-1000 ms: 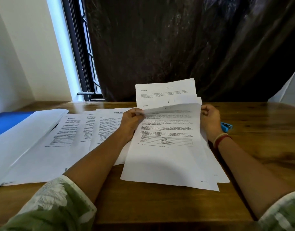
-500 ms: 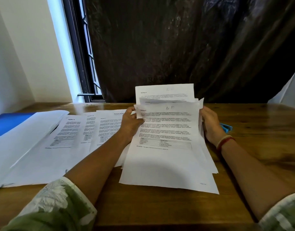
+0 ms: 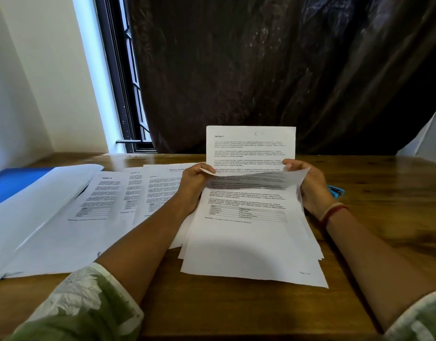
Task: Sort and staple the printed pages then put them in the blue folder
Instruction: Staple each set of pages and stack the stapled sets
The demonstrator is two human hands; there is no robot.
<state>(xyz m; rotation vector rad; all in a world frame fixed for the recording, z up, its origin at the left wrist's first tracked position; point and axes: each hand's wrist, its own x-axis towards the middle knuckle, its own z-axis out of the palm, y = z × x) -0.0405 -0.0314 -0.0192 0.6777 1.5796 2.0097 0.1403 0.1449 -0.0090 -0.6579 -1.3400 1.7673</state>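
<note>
Sorting is under way; stapling and filing are not yet done. The left hand (image 3: pixel 194 183) pinches the top edge of the front sheet (image 3: pixel 256 180), which curls toward the person; the right hand (image 3: pixel 310 190) grips the right edge of the stack of printed pages (image 3: pixel 249 237), whose lower end rests on the wooden table (image 3: pixel 384 193). The laid-out pages (image 3: pixel 108 198) lie fanned to the left; the blue folder (image 3: pixel 12 185) lies at the far left, partly covered. A blue object, probably the stapler (image 3: pixel 336 190), sits just behind the right hand.

Left hand (image 3: pixel 194 187) and right hand (image 3: pixel 311 190) raised, grips pinching.
</note>
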